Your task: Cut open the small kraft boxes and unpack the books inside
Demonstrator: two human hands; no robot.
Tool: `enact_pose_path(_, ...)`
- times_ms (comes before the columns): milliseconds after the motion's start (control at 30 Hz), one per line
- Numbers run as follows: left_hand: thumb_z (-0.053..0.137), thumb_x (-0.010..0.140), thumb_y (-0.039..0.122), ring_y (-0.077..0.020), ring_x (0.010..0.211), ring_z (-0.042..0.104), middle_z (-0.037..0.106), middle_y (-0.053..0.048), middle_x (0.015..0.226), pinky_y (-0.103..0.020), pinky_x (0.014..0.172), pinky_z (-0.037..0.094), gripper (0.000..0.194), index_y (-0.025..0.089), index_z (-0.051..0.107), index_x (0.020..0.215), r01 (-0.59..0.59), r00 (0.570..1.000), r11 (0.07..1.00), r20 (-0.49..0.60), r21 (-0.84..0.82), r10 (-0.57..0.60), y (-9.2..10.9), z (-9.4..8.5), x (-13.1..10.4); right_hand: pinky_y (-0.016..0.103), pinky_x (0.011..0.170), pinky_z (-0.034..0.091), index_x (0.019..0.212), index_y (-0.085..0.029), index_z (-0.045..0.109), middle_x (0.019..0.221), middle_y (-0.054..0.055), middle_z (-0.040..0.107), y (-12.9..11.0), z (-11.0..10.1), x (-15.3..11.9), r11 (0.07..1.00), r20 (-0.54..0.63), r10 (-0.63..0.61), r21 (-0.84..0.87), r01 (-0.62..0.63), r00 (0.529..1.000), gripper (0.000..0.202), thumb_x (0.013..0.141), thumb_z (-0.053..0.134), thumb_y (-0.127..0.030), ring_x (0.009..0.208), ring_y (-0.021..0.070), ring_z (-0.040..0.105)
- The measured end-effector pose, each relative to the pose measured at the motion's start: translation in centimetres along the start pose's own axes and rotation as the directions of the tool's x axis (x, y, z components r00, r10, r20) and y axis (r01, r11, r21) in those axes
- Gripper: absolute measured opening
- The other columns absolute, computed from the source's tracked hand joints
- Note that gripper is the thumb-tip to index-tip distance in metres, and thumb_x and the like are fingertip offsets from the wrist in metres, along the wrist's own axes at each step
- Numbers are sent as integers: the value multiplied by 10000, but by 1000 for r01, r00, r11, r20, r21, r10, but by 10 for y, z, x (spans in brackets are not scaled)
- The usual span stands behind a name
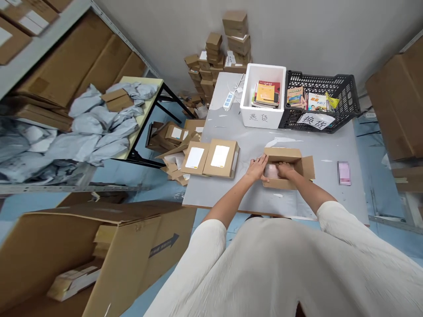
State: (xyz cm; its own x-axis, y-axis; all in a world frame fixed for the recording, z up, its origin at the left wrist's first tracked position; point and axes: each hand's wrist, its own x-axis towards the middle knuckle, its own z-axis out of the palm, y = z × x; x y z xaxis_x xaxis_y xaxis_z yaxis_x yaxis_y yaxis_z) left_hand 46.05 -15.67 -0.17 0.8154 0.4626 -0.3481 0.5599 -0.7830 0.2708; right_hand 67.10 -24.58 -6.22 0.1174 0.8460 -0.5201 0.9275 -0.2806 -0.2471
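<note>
An open cardboard box (306,167) stands on the grey table (251,190), its right flap folded outward. My left hand (257,168) lies against the left side of the box with its fingers spread. Inside the box, my right hand (284,170) reaches down beside a pale pinkish item (271,171); its fingers are partly hidden, so what it grips, if anything, is unclear. Two closed cardboard parcels with white labels, one to the left (194,157) and one nearer (220,158), lie at the table's left edge.
A white bin (262,118) and a black crate (342,101), both with books, stand at the table's back. A phone (344,173) lies right; a power strip (229,101) sits back left. A large open carton (145,259) stands at lower left.
</note>
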Motion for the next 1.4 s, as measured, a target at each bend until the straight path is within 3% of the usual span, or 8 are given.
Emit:
enact_pose_path(167, 980, 680, 673, -505, 1535, 432, 105, -160, 1886, -558, 1251, 325, 1567, 267, -10, 1824, 9, 1000, 1000, -14, 17, -9, 1, -1, 0, 516, 1193, 469, 1293, -173, 759, 1479, 258, 660, -8, -7, 1, 998, 33, 55, -45, -54, 998, 431, 865, 801, -193, 1378, 400, 633)
enact_pose_path(367, 975, 686, 664, -502, 1544, 413, 164, -184, 1871, -563, 1261, 326, 1530, 235, 50, 1827, 17, 999, 999, -29, 30, -16, 3, -4, 1, 470, 1072, 540, 1180, -175, 821, 1230, 238, 810, -17, -36, -17, 995, 67, 9, -99, -3, 998, 274, 930, 708, -168, 1217, 391, 744)
enact_pose_path(633, 963, 700, 653, -505, 1616, 286, 217, -198, 1847, -630, 1304, 259, 1458, 265, 116, 1823, 68, 992, 998, -111, -2, -68, 5, -18, 26, 458, 1085, 465, 1305, -201, 764, 1256, 186, 791, 1, -116, -66, 998, -263, -28, -69, 10, 964, 337, 1053, 541, -226, 1237, 384, 669)
enact_pose_path(867, 942, 733, 623, -512, 1651, 227, 248, -218, 1834, -682, 1325, 190, 1393, 236, 154, 1814, 120, 984, 993, -135, 18, -117, -8, -35, 66, 392, 942, 478, 1256, -214, 757, 1179, 130, 807, 14, -152, -119, 993, -311, -98, -87, 74, 946, 278, 1064, 574, -297, 1125, 338, 676)
enact_pose_path(967, 896, 813, 581, -497, 1674, 200, 251, -218, 1834, -675, 1341, 159, 1287, 216, 169, 1811, 132, 981, 990, -146, 45, -124, -13, -42, 81, 371, 906, 474, 1221, -216, 764, 1182, 119, 816, 13, -141, -127, 985, -261, -154, -118, 127, 953, 248, 1063, 588, -292, 1109, 317, 696)
enact_pose_path(1100, 880, 844, 536, -481, 1698, 156, 246, -203, 1838, -679, 1350, 136, 1220, 243, 188, 1806, 135, 978, 990, -164, 43, -127, -17, -47, 89, 357, 922, 471, 1227, -217, 780, 1198, 121, 823, 7, -100, -116, 984, -110, -134, -131, 119, 985, 266, 1052, 580, -233, 1158, 316, 714)
enact_pose_path(1267, 752, 959, 447, -434, 1690, 214, 308, -207, 1813, -666, 1350, 157, 1003, 234, 228, 1787, 148, 955, 989, -256, -16, -147, -14, -44, 79, 361, 931, 475, 1255, -238, 797, 1241, 125, 823, -2, -39, -89, 994, 113, -13, -110, 26, 994, 337, 1011, 576, -166, 1157, 312, 735)
enact_pose_path(1400, 649, 996, 352, -417, 1667, 268, 325, -212, 1804, -669, 1325, 209, 858, 220, 280, 1760, 167, 932, 981, -309, -94, -189, -6, -37, 62, 377, 977, 480, 1281, -240, 794, 1267, 131, 813, -3, -8, -72, 998, 130, 54, -44, -49, 990, 353, 1009, 577, -182, 1202, 318, 713)
